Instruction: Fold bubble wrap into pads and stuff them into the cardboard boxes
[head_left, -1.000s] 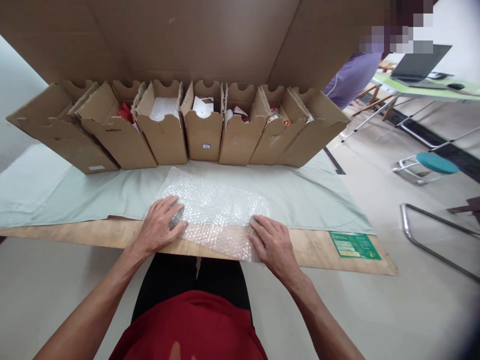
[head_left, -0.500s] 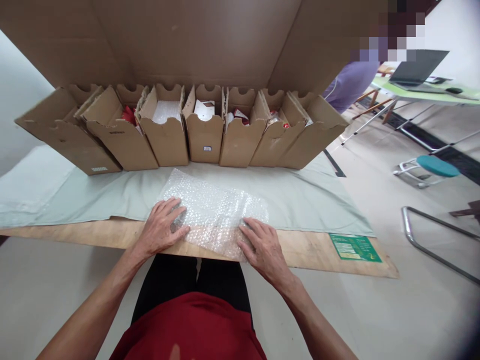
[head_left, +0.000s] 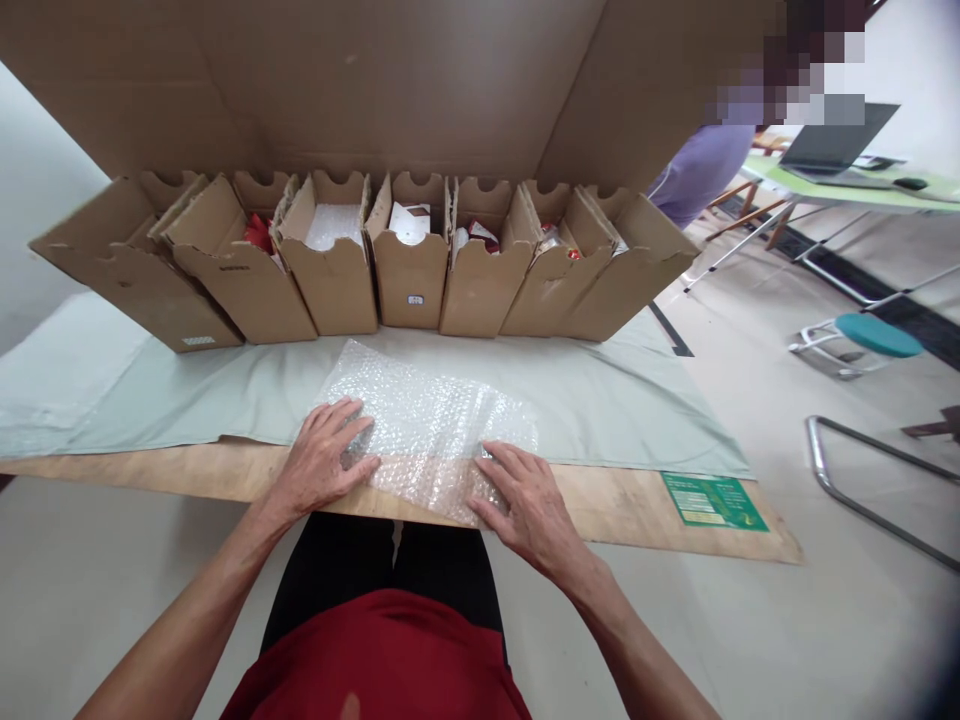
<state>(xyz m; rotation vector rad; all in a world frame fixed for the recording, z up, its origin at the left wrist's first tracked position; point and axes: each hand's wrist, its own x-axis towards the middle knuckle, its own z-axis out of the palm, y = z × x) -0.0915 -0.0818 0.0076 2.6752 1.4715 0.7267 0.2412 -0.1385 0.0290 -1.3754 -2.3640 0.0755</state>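
Observation:
A clear sheet of bubble wrap (head_left: 427,420) lies slanted over the cloth and the table's wooden front edge. My left hand (head_left: 326,455) rests on its left side, fingers spread and pointing away from me. On the right side, my right hand (head_left: 525,500) lies with its fingers apart, the tips touching the wrap. Neither hand grips anything. A raised crease or fold runs across the wrap just left of my right fingertips.
Several cardboard bins (head_left: 409,270) stand in a row behind the wrap, one holding more bubble wrap (head_left: 334,225). A tall cardboard panel (head_left: 390,80) rises behind them. A green card (head_left: 714,500) lies at the right edge. Beyond are a person in purple (head_left: 701,170) and a teal stool (head_left: 877,335).
My right hand has shifted very slightly left on the bubble wrap. The left hand and the wrap look nearly the same.

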